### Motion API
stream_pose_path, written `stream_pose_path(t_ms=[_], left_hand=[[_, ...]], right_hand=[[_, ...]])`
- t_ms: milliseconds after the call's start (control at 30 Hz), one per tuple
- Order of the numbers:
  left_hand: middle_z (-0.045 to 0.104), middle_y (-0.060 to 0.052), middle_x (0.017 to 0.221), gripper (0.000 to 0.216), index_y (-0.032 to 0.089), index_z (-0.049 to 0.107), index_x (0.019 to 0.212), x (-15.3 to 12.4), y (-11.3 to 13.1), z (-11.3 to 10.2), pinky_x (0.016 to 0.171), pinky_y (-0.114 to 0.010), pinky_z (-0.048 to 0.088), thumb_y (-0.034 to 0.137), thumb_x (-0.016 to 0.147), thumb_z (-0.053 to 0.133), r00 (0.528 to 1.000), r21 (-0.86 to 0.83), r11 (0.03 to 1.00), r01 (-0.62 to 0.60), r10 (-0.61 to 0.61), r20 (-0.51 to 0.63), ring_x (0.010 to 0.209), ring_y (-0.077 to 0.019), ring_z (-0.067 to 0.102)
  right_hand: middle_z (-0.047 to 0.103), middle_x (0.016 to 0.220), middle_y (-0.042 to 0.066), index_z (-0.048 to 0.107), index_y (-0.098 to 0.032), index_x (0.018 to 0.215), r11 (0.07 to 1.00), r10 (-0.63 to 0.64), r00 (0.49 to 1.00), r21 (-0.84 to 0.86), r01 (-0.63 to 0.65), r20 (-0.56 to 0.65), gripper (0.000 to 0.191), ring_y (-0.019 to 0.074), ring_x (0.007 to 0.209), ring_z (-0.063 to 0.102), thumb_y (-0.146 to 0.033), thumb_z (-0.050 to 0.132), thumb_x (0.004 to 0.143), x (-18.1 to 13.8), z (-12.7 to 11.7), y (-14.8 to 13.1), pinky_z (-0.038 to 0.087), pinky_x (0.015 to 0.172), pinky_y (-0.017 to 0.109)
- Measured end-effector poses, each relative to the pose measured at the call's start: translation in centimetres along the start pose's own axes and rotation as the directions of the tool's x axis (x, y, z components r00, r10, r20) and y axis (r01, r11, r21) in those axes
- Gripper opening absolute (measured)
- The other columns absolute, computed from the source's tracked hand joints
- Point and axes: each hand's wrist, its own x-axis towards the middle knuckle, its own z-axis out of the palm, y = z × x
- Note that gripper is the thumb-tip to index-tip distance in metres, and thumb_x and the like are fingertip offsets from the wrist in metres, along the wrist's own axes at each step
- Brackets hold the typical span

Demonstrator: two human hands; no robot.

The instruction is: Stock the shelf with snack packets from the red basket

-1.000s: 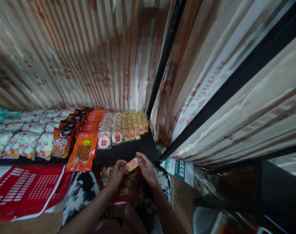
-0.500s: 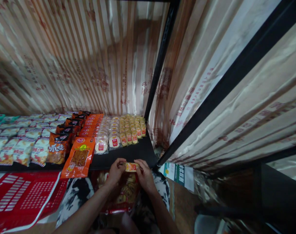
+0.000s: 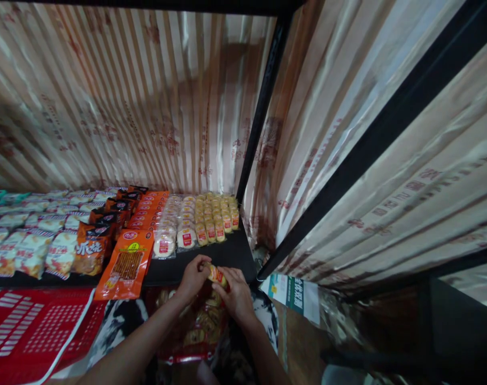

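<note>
Black shelf carries rows of snack packs: round white cakes near its front edge, orange stick-snack pouch overhanging the edge left of them, white-red bags further left. Red basket below the shelf's left end. Striped curtain behind the shelf.

A small shop: a black display shelf carries tidy rows of packaged snacks, backed by striped curtain.

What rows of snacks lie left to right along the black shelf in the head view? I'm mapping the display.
White-and-red snack bags → dark orange bags → orange stick-snack packs → round white cakes → small yellow pastry packs, all on the black shelf.
</note>
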Motion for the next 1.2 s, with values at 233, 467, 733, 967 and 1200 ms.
stream_pose_path(t_ms=[233,467,733,967,1200], left_hand=[[0.059,0.000,0.075,0.026,0.015,0.058,0.092,1.6,-0.2,0.9,0.059,-0.023,0.045,0.026,0.069,0.056,0.998,-0.001,0.999,-0.052,0.052,0.039,0.063,-0.0112,0.053],[0.064,-0.007,0.099,0.030,0.017,0.058,0.100,2.6,-0.4,1.6,0.077,-0.033,0.052,0.032,0.085,0.035,0.980,0.170,0.965,-0.199,0.194,0.042,0.090,-0.0179,0.060],[0.046,-0.007,0.135,0.043,0.017,0.055,0.116,4.2,-1.1,2.1,0.106,-0.047,0.032,0.006,0.078,0.038,0.767,0.683,0.437,-0.585,0.570,0.293,0.134,-0.0226,0.024],[0.028,-0.005,0.147,0.056,0.017,0.032,0.137,6.1,-2.2,2.3,0.108,-0.049,0.025,0.010,0.082,0.039,0.709,0.811,0.121,-0.572,0.569,0.416,0.138,-0.0248,0.009],[0.033,-0.005,0.145,0.046,0.019,0.040,0.133,6.6,-2.7,2.4,0.107,-0.050,0.026,0.021,0.087,0.038,0.724,0.827,0.112,-0.551,0.556,0.407,0.136,-0.0260,0.018]], right_hand=[[0.064,0.103,0.007,0.057,-0.016,0.115,0.998,0.064,0.996,0.002,-0.064,-0.063,0.037,0.0217,0.094,0.054,-0.026,0.056,0.079,0.4,0.9,1.0,0.045,0.086,0.035],[0.063,0.096,0.009,0.059,-0.015,0.111,0.964,0.259,0.947,0.118,-0.240,-0.192,0.036,0.0206,0.085,0.054,-0.035,0.052,0.081,1.1,2.1,2.1,0.050,0.070,0.030],[0.063,0.090,0.012,0.060,-0.012,0.109,0.922,0.379,0.877,0.199,-0.331,-0.295,0.048,0.0209,0.078,0.056,-0.048,0.050,0.079,2.4,2.9,3.1,0.051,0.065,0.030],[0.063,0.094,0.014,0.057,-0.008,0.113,0.921,0.387,0.853,0.179,-0.345,-0.349,0.056,0.0239,0.083,0.055,-0.051,0.044,0.080,4.3,2.9,4.0,0.050,0.067,0.032],[0.063,0.094,0.014,0.056,-0.010,0.113,0.931,0.362,0.837,0.114,-0.347,-0.411,0.052,0.0257,0.086,0.056,-0.049,0.043,0.081,6.6,3.3,5.3,0.046,0.078,0.037]])
